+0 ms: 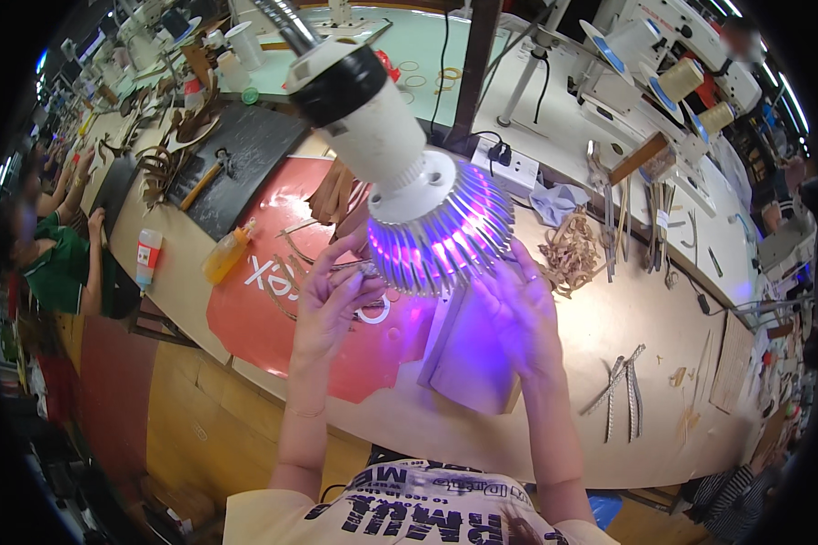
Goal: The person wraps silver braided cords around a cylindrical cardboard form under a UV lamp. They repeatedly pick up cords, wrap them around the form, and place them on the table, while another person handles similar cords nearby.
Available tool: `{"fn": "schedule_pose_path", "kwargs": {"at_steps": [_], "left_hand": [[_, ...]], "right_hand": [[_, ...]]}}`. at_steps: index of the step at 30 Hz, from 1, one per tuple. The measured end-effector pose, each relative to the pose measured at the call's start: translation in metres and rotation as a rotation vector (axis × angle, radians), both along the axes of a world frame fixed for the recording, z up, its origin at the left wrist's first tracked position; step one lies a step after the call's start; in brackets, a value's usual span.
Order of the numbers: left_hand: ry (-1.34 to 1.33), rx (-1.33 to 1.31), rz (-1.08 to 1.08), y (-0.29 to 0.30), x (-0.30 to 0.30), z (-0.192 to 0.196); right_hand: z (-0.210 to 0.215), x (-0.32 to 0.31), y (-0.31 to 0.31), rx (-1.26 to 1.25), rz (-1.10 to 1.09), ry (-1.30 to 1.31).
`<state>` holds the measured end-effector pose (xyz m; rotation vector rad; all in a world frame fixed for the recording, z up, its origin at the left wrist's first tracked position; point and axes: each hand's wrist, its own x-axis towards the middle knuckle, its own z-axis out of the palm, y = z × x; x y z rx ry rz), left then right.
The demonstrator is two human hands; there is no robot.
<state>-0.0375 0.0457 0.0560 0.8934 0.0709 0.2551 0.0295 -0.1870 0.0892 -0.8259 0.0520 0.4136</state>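
Observation:
A finned lamp (pixel 441 232) glowing purple hangs in front of my hands and hides the space between them. Left of it, my left hand (pixel 329 300) has thumb and fingers closed in a pinch beside the lamp's rim; what sits between the fingertips is too small to make out. Thin brown strips (pixel 293 271) fan out next to this hand over a red sheet (pixel 273 322). My right hand (pixel 523 318) is raised at the lamp's right side, washed in purple light, with its fingertips partly hidden. Below it lies a flat tan block (pixel 473 368).
Two or three braided silver straps (pixel 620 391) lie at the right. Brown scraps (pixel 573 254) are heaped near a power strip (pixel 509 168). At the left are an amber bottle (pixel 227 254), a clear bottle (pixel 148 259), a hammer (pixel 204 182) on a black slab (pixel 245 150), and a co-worker in green (pixel 59 263).

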Motion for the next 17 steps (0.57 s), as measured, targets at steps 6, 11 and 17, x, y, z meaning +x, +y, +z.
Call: {"fn": "schedule_pose_path", "kwargs": {"at_steps": [6,11,17], "left_hand": [[0.080,0.075,0.010,0.014,-0.019,-0.016],[0.099,0.048,0.031,0.018,-0.026,-0.023],[0.101,0.041,0.065,0.018,-0.027,-0.022]], "right_hand": [[0.012,0.007,0.028,-0.139,-0.051,-0.148],[0.020,0.004,0.034,-0.282,-0.038,-0.333],[0.021,0.008,0.036,-0.203,-0.028,-0.391]]}}
